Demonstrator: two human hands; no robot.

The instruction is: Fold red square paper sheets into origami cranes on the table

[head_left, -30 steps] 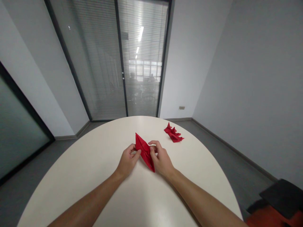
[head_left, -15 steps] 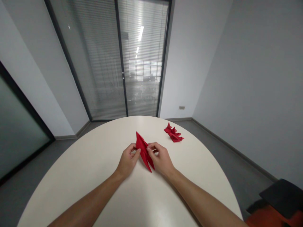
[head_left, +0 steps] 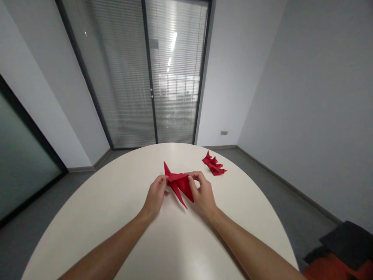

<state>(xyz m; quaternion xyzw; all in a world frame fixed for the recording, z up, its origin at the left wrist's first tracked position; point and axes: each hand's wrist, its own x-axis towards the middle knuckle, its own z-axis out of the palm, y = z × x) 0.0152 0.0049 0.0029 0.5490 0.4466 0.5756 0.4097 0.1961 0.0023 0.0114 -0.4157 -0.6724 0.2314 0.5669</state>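
Between my hands is a red folded-paper figure [head_left: 178, 179], held just above the white table. It looks like an origami crane, with one point rising at the upper left and another reaching down toward me. My left hand [head_left: 156, 193] pinches its left side. The fingers of my right hand [head_left: 202, 190] are closed on the right flap, which is spread wide. Beyond my right hand, a cluster of small red folded-paper pieces [head_left: 214, 165] rests on the table.
The round white table [head_left: 131, 233] fills the lower view, its far edge curving before glass panels with blinds [head_left: 177, 116]. A black and orange chair [head_left: 346, 245] stands at the lower right. Grey walls [head_left: 314, 97] rise beyond the table.
My right hand has drawn slightly outward and the paper's folded sides have spread apart, showing a wide flap across the top. The small red pieces have stayed put.
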